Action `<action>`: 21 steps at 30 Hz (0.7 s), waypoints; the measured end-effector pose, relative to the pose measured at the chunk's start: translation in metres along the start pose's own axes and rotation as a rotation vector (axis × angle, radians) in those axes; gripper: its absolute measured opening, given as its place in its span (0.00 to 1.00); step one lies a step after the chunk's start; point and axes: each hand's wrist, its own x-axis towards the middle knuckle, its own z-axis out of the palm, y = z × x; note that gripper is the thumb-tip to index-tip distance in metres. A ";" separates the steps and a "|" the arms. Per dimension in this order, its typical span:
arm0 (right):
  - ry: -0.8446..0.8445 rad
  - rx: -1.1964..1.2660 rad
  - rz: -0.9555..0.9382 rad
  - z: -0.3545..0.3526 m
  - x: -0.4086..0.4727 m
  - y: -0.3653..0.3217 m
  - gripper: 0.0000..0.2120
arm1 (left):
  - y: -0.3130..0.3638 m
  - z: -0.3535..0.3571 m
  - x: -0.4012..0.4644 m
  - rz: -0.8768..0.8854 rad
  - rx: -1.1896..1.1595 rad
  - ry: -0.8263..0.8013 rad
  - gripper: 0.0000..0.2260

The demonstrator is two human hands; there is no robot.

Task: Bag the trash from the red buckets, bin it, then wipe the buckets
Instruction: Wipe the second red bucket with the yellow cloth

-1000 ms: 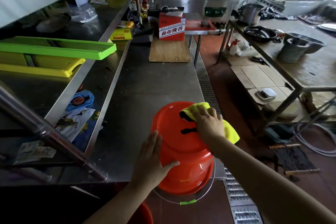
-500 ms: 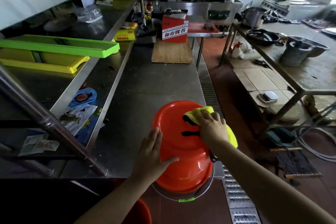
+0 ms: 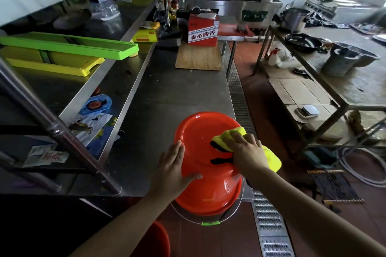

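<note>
While the upturned red bucket [image 3: 205, 158] overhangs the counter [image 3: 171, 98] edge, the left hand [image 3: 173, 170] lies flat and spread on its side, and the right hand [image 3: 247, 153] presses a yellow cloth [image 3: 231, 135] on its base. Hard wiping could tip it floorward.

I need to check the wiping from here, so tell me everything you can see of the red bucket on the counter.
The red bucket is glossy plastic, turned upside down at the near edge of the steel counter, overhanging it. Its thin wire handle with a green grip hangs below. The left hand rests flat on its side; the right hand presses a yellow cloth on its base.
</note>
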 end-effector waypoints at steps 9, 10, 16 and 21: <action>-0.123 0.080 -0.385 0.003 -0.001 -0.037 0.23 | -0.005 0.017 -0.001 -0.045 -0.110 0.035 0.49; -0.129 0.100 -0.389 0.003 0.006 -0.043 0.23 | -0.006 0.018 0.001 -0.052 -0.135 0.034 0.49; -0.116 0.053 -0.382 0.006 0.067 -0.072 0.24 | -0.009 0.016 0.005 -0.023 -0.141 0.107 0.44; -0.111 0.070 -0.277 0.002 0.099 -0.070 0.25 | -0.008 0.021 0.006 -0.037 -0.023 0.104 0.49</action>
